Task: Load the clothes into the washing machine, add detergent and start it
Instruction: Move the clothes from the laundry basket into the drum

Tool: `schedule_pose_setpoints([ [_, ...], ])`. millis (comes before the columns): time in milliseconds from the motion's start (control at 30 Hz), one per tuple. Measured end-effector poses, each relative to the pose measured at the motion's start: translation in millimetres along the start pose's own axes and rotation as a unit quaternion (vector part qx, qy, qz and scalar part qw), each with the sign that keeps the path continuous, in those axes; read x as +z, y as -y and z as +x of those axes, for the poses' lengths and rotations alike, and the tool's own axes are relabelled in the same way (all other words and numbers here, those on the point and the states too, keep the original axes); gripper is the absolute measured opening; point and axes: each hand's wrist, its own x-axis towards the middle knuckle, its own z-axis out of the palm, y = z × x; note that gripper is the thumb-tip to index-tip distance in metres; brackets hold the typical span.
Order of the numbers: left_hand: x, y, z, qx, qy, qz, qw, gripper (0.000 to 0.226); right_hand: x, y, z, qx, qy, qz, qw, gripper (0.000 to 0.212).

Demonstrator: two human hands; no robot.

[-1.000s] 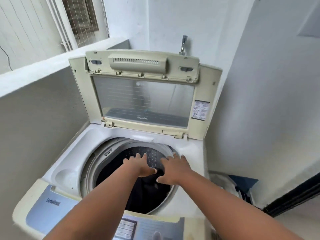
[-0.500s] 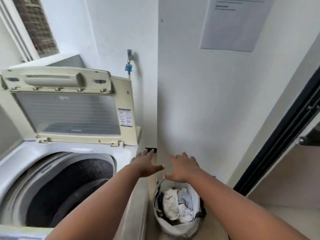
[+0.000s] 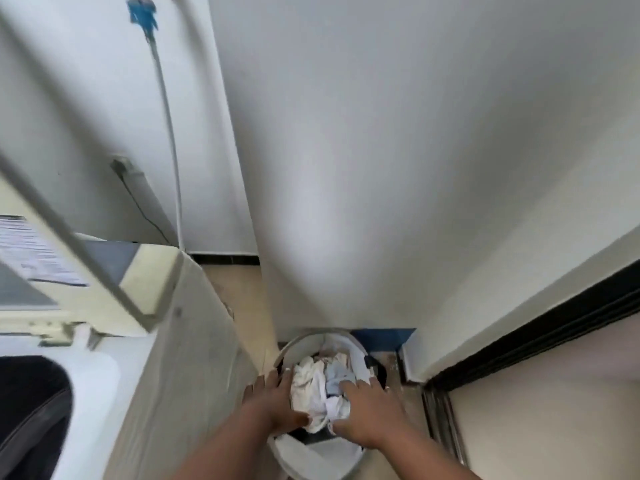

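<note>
A white laundry basket (image 3: 313, 460) stands on the floor to the right of the washing machine (image 3: 180, 348). It holds a bundle of white and light blue clothes (image 3: 317, 386). My left hand (image 3: 272, 401) lies against the left side of the bundle with its fingers straight and its thumb under the cloth. From the right, my right hand (image 3: 367, 410) rests on the bundle, fingertips on the light blue piece. The machine's lid (image 3: 114, 271) stands up, and the dark drum opening (image 3: 31, 410) shows at the lower left.
White walls close in behind and to the right of the basket. A black door frame (image 3: 519, 344) runs along the right. A hose (image 3: 169, 133) and a dark cable (image 3: 145, 213) hang down the wall behind the machine. The floor gap beside the machine is narrow.
The view has swung right and down from the drum to the basket. Both hands have left the drum, dropped into the basket and now touch the clothes.
</note>
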Motion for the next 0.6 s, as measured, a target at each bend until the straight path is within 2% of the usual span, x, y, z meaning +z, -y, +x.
schedule_pose_setpoints([
  [200, 42.6, 4.0, 79.4, 0.001, 0.037, 0.058, 0.998, 0.108, 68.2, -23.9, 83.2, 0.002, 0.074, 0.041, 0.996, 0.075],
  [367, 87.7, 0.8, 152.2, -0.004, 0.082, 0.052, 0.995, 0.111, 127.7, -41.3, 151.1, 0.001, 0.125, 0.057, 0.990, 0.072],
  [600, 130.9, 6.2, 251.1, 0.004, 0.074, 0.040, 0.996, 0.118, 191.8, -71.2, 230.8, -0.001, 0.155, 0.041, 0.987, 0.056],
])
